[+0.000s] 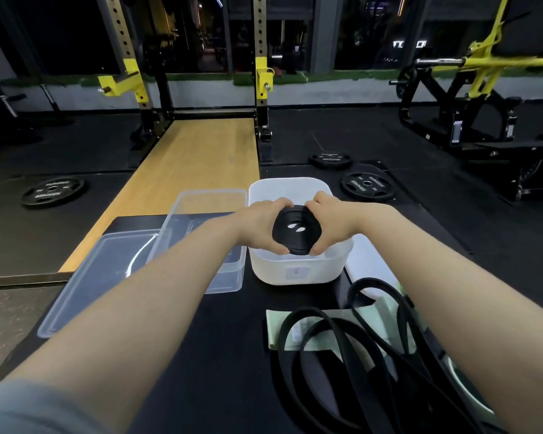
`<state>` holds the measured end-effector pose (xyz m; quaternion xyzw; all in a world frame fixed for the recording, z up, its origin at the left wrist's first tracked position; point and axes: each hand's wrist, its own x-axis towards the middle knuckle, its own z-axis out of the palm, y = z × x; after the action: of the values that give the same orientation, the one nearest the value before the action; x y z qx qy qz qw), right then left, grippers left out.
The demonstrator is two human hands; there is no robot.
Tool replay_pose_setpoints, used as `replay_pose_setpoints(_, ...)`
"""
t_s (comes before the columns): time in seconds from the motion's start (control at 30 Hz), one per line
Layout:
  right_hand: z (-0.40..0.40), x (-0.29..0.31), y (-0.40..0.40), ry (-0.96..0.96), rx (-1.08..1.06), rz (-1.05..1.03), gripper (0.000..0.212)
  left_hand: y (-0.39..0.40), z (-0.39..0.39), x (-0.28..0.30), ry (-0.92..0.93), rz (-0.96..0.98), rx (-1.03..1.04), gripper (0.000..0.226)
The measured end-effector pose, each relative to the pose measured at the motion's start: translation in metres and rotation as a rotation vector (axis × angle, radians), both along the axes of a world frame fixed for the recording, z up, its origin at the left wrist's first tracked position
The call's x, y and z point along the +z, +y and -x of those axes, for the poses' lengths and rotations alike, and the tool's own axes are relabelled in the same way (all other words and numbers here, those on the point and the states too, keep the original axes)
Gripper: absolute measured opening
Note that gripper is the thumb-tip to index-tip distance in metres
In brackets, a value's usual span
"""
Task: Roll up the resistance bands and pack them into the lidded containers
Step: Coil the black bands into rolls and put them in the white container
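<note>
Head view, rolled band (296,230) between both hands' grip

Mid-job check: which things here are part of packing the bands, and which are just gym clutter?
Part of the job:
rolled band, held by left hand and right hand
white box
clear box
clear lid
loose bands

Lying about:
weight plates
rack
wooden platform
</note>
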<state>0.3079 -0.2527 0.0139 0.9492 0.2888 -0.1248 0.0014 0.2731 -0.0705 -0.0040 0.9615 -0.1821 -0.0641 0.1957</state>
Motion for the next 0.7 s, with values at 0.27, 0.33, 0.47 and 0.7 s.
replay_pose_setpoints(0.27, -0.011, -0.033, 0.015, 0.056, 0.034, 0.195, 0.068, -0.01, -0.011, -0.016, 0.119, -0.301, 0.031, 0.09)
replay_pose_setpoints(0.33, -0.012, -0.038, 0.017, 0.05, 0.042, 0.215, 0.063, -0.013, -0.011, -0.015, 0.141, -0.33, 0.048, 0.083)
replay_pose_setpoints(0.47, -0.009, -0.04, 0.019, 0.066, 0.039, 0.285, 0.049, -0.017, -0.013, -0.015, 0.212, -0.526, 0.015, 0.058)
replay_pose_setpoints(0.7, -0.014, -0.043, 0.016, 0.094, 0.059, 0.314, 0.036, -0.026, -0.013, -0.023, 0.208, -0.671, 0.005, 0.037)
